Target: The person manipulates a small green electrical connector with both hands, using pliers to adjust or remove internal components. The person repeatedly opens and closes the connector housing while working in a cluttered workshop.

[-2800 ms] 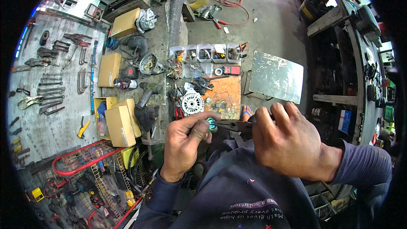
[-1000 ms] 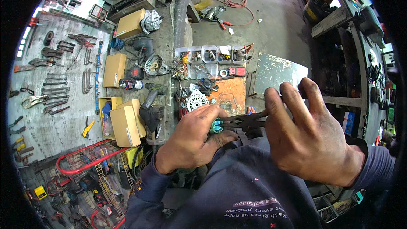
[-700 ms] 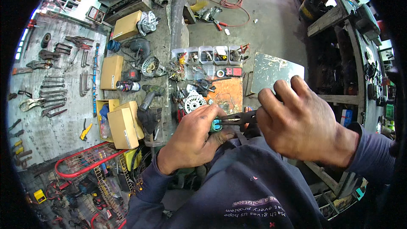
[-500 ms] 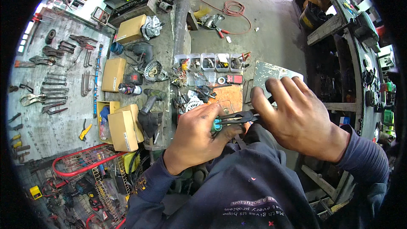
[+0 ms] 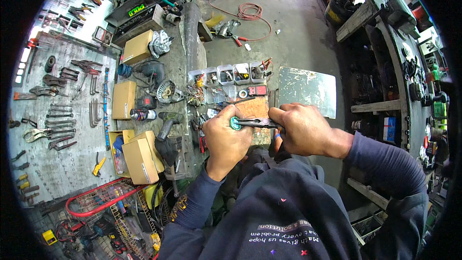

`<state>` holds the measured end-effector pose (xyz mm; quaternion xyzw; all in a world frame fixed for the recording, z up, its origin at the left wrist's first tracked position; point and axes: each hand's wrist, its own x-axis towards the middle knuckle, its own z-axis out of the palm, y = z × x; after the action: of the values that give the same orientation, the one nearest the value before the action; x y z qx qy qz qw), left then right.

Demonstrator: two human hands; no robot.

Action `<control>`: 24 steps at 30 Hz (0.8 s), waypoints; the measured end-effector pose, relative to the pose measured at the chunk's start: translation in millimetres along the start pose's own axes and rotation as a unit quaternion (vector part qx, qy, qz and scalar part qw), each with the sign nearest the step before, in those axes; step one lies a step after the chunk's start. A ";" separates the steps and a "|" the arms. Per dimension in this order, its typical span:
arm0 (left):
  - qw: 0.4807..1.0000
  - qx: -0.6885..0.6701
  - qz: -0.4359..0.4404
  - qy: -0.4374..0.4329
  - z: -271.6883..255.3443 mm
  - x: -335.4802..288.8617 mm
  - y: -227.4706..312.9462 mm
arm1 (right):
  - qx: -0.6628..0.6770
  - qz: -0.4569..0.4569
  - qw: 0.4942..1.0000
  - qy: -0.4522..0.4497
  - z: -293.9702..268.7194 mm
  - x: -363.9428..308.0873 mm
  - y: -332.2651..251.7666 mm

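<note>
Pinched in my left hand (image 5: 224,139) is a small round teal-green part (image 5: 235,123), held up between the thumb and fingers. My right hand (image 5: 310,131) is closed around the handles of black long-nose pliers (image 5: 259,123). The plier jaws point left, and their tips reach the teal part. Whether they grip it or only touch it, I cannot tell. Most of the plier handles are hidden by my right hand. Both hands are held in front of my body, near the bench's right edge and an orange-brown board (image 5: 253,108).
Clear plastic bins (image 5: 226,75) with small parts stand beyond the hands, beside a red meter (image 5: 257,91). Cardboard boxes (image 5: 124,100), an alternator (image 5: 160,43) and a drill (image 5: 169,124) crowd the bench. A worn metal plate (image 5: 308,89) lies ahead; shelving (image 5: 380,108) flanks the right.
My right hand has lowered and rolled over, with the plier jaws coming closer together. My left hand has turned more upright, bringing the teal part into clearer view. The whole view has shifted slightly.
</note>
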<state>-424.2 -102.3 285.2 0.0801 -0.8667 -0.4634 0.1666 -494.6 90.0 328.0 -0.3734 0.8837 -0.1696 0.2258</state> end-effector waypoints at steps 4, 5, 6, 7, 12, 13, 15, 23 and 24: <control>0.995 -0.070 -0.066 -0.003 4.1 -0.3 0.0 | 0.117 0.021 0.993 0.012 18.4 2.1 3.1; 0.992 -0.101 -0.073 0.003 5.4 2.6 8.6 | 0.156 0.030 0.987 0.012 19.9 2.2 3.2; 0.988 -0.132 -0.079 0.010 5.5 5.2 17.9 | 0.161 0.031 0.986 0.016 18.0 0.1 3.1; 0.982 -0.151 -0.116 -0.005 1.4 8.2 27.3 | 0.166 0.025 0.986 0.020 13.8 1.7 3.1; 0.986 -0.149 -0.076 -0.009 -0.3 -2.1 12.3 | 0.184 -0.007 0.977 0.106 9.2 -19.5 9.9; 0.987 -0.142 -0.071 -0.007 -3.3 0.0 18.8 | 0.199 0.008 0.970 0.136 5.5 -28.7 9.4; 0.985 -0.154 -0.081 -0.009 -6.6 -3.0 22.0 | 0.207 0.024 0.961 0.179 4.2 -43.4 5.1; 0.993 -0.109 0.037 -0.005 -13.3 -6.2 22.8 | -0.052 -0.084 0.978 0.184 -39.7 -67.5 -24.2; 0.994 -0.106 0.036 -0.004 -13.4 -7.6 23.8 | -0.092 -0.090 0.974 0.188 -43.7 -68.0 -26.3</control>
<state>-411.8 -97.2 310.3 0.0284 -0.8158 -0.5466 0.1871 -460.1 128.4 395.6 -0.4319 0.8848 -0.1748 0.0043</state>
